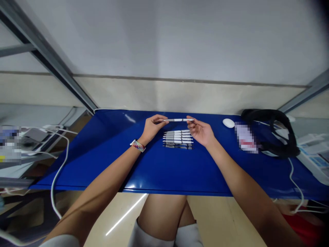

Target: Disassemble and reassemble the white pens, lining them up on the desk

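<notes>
A white pen (178,120) is held level above the blue table, its tip to the left. My left hand (155,126) pinches the tip end between thumb and finger. At the other end, my right hand (202,131) grips the pen with its fingertips, the remaining fingers curled. Just below the held pen, several white pens (178,136) lie side by side in a stack of rows, tips to the left. Nearest to me in that group is a darker, clear-looking pen (177,146).
The blue table (180,171) meets a wall at the back. Right of my hands lie a white computer mouse (228,123), a blurred-out packet (246,138) and a black padded headset or strap (279,137). White cables (60,168) hang at the left edge.
</notes>
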A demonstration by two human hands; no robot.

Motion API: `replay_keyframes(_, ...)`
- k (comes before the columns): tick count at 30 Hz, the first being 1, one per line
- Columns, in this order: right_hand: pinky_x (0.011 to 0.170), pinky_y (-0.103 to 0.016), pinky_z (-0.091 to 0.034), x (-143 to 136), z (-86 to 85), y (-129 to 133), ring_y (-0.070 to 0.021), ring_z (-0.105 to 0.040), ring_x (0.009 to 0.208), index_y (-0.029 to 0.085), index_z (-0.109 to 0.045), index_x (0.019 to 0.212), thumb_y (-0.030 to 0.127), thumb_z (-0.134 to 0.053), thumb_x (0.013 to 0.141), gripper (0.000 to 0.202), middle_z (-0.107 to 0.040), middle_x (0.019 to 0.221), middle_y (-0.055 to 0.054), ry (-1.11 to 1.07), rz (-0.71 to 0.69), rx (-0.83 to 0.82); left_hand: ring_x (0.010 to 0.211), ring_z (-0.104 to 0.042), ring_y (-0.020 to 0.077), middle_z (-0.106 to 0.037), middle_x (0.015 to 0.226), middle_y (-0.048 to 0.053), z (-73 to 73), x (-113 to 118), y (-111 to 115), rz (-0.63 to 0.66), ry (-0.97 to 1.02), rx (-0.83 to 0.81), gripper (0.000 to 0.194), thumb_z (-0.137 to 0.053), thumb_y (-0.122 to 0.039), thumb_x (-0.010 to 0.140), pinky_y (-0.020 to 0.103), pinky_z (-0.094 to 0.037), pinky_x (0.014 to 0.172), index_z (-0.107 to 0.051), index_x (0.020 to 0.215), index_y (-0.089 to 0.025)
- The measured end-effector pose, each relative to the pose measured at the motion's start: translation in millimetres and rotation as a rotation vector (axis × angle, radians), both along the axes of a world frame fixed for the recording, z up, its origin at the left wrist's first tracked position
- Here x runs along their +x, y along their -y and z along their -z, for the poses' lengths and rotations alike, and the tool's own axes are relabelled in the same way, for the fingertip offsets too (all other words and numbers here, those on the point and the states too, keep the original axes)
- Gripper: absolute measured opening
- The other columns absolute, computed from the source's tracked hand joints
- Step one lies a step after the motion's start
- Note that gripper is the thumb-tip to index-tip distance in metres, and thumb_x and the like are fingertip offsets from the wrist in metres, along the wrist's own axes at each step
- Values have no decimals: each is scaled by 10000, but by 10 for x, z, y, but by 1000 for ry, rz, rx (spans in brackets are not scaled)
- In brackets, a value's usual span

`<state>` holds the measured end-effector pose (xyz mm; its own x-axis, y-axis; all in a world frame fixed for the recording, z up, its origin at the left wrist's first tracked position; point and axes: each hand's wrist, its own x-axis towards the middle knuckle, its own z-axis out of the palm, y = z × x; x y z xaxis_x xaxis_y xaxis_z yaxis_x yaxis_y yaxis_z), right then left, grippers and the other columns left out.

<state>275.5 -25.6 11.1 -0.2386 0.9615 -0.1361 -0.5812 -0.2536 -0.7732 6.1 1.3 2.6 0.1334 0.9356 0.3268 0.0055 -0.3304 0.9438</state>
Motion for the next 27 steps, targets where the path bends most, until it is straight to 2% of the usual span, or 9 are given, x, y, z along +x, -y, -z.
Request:
replay_keyframes(4,616,-202,-608,-33,10,-4,-124,-676,705,181,-776,1095,225,-731,880,223,-775,896,-54,-47,58,-33,844,-734,190,-810,912,53,8,1,-9,-15,-11,16,350,-923,-447,793,343,-593,823,-821,1014,-194)
replay_keyframes(7,629,-210,-620,-34,13,-7,-132,-692,745,183,-773,1122,264,-717,911,233,-775,936,-62,-65,72,-36,864,-732,192,-815,940,58,11,4,-8,-6,4,11,337,-925,-433,790,351,-591,843,-829,1014,-199)
replay_keyframes(12,619,-201,-609,-13,30,-14,-120,-660,685,188,-759,1066,272,-756,888,197,-727,827,-33,-58,79,-19,893,-745,209,-828,983,73,3,8,4,11,0,-14,327,-923,-430,790,379,-597,873,-843,1013,-204)
replay_keyframes(16,642,-207,-615,-13,22,1,-125,-670,731,180,-760,1133,342,-719,925,267,-750,919,-56,-81,67,-4,899,-753,210,-829,965,73,10,7,0,-3,19,-21,323,-923,-424,792,382,-601,885,-846,1019,-207)
replay_keyframes(21,623,-228,-614,-27,31,-13,-124,-638,675,204,-754,1075,283,-771,878,213,-715,853,-26,-30,87,5,865,-745,199,-817,927,62,28,5,-12,-21,35,-10,325,-942,-423,763,369,-604,860,-828,971,-200)
replay_keyframes(24,628,-223,-619,-36,45,-26,-122,-644,687,208,-755,1092,298,-771,888,223,-728,876,-28,-56,105,12,835,-733,188,-808,894,54,32,4,-12,-24,34,-6,310,-946,-418,759,354,-597,837,-822,939,-198)
replay_keyframes(27,589,-200,-601,-39,50,-28,-113,-618,650,208,-755,1044,254,-777,873,179,-699,810,-13,-97,114,-5,835,-732,187,-811,902,55,28,5,-6,-10,32,-22,305,-949,-414,760,350,-591,834,-832,944,-201)
